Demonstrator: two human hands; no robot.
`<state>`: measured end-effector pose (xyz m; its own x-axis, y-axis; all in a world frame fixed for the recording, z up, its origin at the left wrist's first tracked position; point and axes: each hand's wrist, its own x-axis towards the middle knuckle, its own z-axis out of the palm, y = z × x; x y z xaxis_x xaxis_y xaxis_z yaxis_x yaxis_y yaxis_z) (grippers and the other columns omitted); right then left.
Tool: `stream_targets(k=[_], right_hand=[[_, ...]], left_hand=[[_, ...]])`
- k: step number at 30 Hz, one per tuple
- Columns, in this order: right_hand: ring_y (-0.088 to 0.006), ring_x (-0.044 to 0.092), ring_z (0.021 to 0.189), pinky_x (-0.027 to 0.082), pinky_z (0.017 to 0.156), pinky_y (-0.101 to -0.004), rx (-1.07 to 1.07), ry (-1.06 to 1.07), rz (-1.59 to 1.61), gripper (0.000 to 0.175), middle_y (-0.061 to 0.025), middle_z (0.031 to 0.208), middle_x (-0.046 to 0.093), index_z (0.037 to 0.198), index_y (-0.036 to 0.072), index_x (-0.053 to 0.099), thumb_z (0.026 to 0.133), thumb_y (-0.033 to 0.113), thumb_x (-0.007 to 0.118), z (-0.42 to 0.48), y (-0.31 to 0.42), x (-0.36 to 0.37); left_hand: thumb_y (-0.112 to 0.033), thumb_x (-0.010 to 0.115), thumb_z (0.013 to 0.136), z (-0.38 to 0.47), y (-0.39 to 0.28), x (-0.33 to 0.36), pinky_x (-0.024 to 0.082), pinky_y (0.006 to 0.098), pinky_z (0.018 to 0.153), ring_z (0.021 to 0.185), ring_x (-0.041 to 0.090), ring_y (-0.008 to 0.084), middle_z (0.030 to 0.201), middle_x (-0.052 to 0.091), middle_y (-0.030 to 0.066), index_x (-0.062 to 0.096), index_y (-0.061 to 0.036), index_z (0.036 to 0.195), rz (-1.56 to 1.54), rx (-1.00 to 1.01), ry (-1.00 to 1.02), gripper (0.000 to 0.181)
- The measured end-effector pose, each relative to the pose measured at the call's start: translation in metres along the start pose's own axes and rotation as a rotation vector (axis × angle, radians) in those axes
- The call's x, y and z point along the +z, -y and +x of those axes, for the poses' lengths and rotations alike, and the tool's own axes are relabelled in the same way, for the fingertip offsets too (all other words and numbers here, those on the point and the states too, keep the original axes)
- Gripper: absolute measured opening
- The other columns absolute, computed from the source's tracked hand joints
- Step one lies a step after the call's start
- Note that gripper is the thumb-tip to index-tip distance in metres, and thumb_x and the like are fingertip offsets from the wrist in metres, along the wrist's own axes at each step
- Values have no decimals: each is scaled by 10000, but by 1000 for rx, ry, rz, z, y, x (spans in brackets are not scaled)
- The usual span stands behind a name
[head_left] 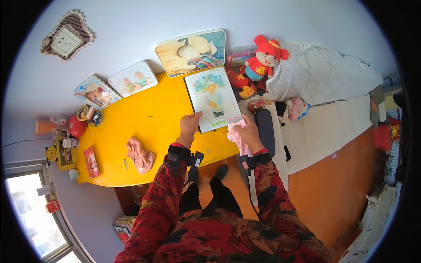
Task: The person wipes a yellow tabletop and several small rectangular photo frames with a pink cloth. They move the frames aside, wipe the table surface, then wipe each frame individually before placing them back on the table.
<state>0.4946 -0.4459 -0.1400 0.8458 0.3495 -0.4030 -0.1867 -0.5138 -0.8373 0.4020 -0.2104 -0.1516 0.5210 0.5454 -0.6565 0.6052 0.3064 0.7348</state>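
Observation:
My left hand (pixel 190 127) grips the lower left edge of a photo book or framed photo (pixel 227 98), thumb on its front. The piece has a white border and dark side edge, shows a child's picture and bears printed writing. It is held tilted above a yellow table (pixel 171 108). A crumpled pink cloth (pixel 237 131) is bunched in my right hand (pixel 249 133), close to the lower right corner of the photo piece. Whether the cloth touches that corner, I cannot tell. A second, brownish-pink cloth (pixel 140 155) lies on the table to the left.
Framed photos (pixel 133 79) lean on the wall behind, the largest photo panel (pixel 190 52) in the middle. A red plush mouse (pixel 263 59) sits beside a white lace cover (pixel 306 70) at right. Jars, tape (pixel 83 112) and a red card (pixel 91 161) stand or lie at the left end.

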Motion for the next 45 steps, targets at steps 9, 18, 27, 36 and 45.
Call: stream_targets(k=[9, 18, 27, 36, 45], right_hand=[[-207, 716, 977, 582, 824, -313, -33, 50, 230, 469, -143, 1126, 715, 1272, -27, 614, 837, 78, 757, -6, 9, -22], [-259, 702, 961, 562, 858, -364, -277, 23, 35, 346, -150, 1055, 715, 1167, -14, 674, 926, 219, 761, -66, 19, -1], [-404, 431, 1376, 347, 1112, -554, -823, -233, -546, 656, -193, 1467, 477, 1442, 96, 512, 910, 388, 760, -24, 41, 33], [-407, 365, 1452, 280, 1185, -544, -691, -311, -968, 682, -198, 1541, 437, 1492, 162, 518, 900, 452, 697, 21, 19, 95], [-356, 515, 1247, 400, 1087, -482, -715, -591, -883, 418, -144, 1283, 580, 1279, 108, 593, 937, 344, 632, 138, 98, 156]], left_hand=[[-229, 693, 967, 3, 3, -9, 585, 408, 911, 1034, 702, 284, 1162, 706, 174, 594, 47, 1308, -522, 16, 456, 450], [-172, 660, 902, -108, 47, -116, 577, 396, 942, 1071, 704, 288, 1215, 689, 177, 536, 51, 1375, -602, 84, 335, 538], [-308, 669, 852, -246, 117, -223, 566, 426, 947, 1113, 667, 329, 1293, 616, 211, 424, 51, 1459, -675, 212, -86, 747], [-282, 714, 816, -221, 179, -268, 527, 439, 1007, 1170, 634, 331, 1317, 613, 192, 428, 51, 1472, -878, 100, -104, 789], [-280, 736, 791, -214, 171, -302, 534, 413, 994, 1151, 641, 299, 1288, 622, 159, 461, 42, 1444, -829, 98, -155, 778]])
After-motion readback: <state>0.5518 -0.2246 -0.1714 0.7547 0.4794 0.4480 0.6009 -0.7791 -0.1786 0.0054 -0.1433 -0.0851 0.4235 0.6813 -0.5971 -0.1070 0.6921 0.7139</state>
